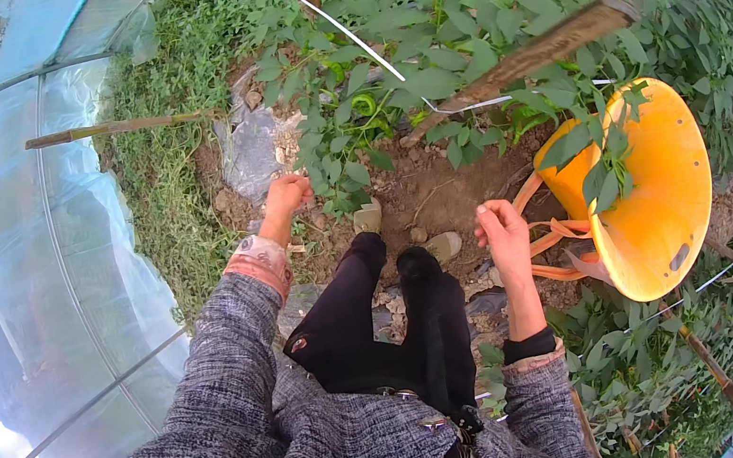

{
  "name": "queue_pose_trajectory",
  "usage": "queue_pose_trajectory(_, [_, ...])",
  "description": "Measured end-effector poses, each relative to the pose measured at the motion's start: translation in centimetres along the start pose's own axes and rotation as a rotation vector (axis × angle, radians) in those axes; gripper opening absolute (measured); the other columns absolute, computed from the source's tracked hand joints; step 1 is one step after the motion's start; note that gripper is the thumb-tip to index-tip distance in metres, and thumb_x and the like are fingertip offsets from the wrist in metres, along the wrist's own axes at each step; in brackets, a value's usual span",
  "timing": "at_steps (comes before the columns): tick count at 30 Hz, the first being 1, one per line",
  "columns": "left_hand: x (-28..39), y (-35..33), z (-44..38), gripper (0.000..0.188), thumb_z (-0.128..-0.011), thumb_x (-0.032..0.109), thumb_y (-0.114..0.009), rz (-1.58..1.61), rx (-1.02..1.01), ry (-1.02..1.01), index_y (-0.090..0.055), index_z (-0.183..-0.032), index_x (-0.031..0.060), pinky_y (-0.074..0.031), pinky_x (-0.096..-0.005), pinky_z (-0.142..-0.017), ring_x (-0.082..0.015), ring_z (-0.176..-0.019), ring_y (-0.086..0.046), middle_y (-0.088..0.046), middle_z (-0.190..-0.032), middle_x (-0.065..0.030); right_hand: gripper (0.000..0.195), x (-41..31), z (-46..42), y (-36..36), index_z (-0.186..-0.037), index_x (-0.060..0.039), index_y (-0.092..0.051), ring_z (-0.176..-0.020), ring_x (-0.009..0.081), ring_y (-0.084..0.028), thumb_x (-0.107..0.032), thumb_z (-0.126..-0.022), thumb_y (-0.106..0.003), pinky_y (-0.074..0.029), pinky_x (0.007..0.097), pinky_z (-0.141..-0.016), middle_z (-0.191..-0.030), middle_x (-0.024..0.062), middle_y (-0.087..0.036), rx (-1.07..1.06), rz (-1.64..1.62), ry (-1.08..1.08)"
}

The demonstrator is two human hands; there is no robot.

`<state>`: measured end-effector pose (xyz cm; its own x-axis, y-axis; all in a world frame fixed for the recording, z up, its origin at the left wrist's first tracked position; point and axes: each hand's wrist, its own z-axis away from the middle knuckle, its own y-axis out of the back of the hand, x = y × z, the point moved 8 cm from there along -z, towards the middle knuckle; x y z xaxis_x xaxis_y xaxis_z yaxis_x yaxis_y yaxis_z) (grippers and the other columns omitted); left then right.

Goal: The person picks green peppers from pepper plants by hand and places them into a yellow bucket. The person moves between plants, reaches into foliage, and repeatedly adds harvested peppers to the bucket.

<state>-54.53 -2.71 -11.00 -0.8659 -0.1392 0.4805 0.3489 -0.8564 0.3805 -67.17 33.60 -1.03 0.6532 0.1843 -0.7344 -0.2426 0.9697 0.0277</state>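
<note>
My left hand (289, 196) is beside the lower leaves of a pepper plant (352, 138), its fingers curled; whether it pinches anything is too small to tell. Curled green peppers (363, 105) hang among the leaves just above and to the right of it. My right hand (503, 229) is over bare soil, fingers bent inward, with nothing visible in it. Close to its right lies a yellow plastic basket (668, 181) with a wide flared mouth, tilted on its side, with orange straps (552, 241) reaching towards my right hand. Leaves overlap the basket's rim, and its inside is partly hidden.
A thick wooden stake (540, 50) leans over the plants, with white twine (367, 49) tied to it. Plastic greenhouse sheeting (17, 248) stands at the left, a thin pole (120, 127) across it. More staked plants (674, 353) grow at the lower right. My feet are on soil.
</note>
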Motion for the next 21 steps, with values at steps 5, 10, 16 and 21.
queue_pose_trajectory(5, [-2.6,-6.4,-9.1,0.023,-0.079,0.011,-0.053,-0.140,-0.001,-0.218,-0.062,-0.096,0.0004,-0.044,-0.0248,-0.063,-0.0128,-0.073,-0.058,-0.065,-0.083,-0.0072,0.018,4.0,-10.2,-12.4,-0.094,-0.0033,-0.059,-0.069,0.0152,-0.056,-0.016,-0.082,-0.055,-0.045,0.0272,-0.061,-0.081,0.0040,-0.058,-0.147,0.646,0.317])
queue_pose_trajectory(10, [-1.5,-10.7,-10.7,0.025,-0.080,0.005,-0.048,-0.210,-0.072,-0.503,-0.058,-0.101,-0.0006,-0.043,-0.0328,-0.079,-0.0292,-0.092,-0.056,-0.059,-0.100,-0.0148,0.028,9.5,-20.0,-19.0,-0.105,-0.0072,-0.054,-0.100,0.0282,-0.049,-0.018,-0.079,-0.056,-0.045,0.0402,-0.076,-0.113,0.0078,-0.049,0.018,1.120,0.488])
queue_pose_trajectory(16, [-1.0,-12.1,-12.4,0.031,-0.078,0.003,-0.045,-0.366,-0.119,-0.504,-0.050,-0.109,0.0012,-0.043,-0.0417,-0.076,-0.0354,-0.094,-0.052,-0.052,-0.111,-0.0170,0.031,10.9,-23.1,-21.3,-0.100,-0.0053,-0.060,-0.092,0.0258,-0.052,-0.023,-0.074,-0.062,-0.044,0.0387,-0.073,-0.105,0.0083,-0.050,0.043,1.325,0.330])
queue_pose_trajectory(21, [-1.0,-11.4,-12.3,0.023,-0.078,0.013,-0.051,-0.423,-0.097,-0.448,-0.059,-0.098,0.0079,-0.045,-0.0417,-0.072,-0.0334,-0.084,-0.056,-0.059,-0.093,-0.0144,0.022,9.8,-21.6,-22.1,-0.084,-0.0057,-0.065,-0.088,0.0216,-0.051,-0.024,-0.072,-0.060,-0.045,0.0365,-0.068,-0.092,0.0038,-0.052,-0.032,1.209,0.503])
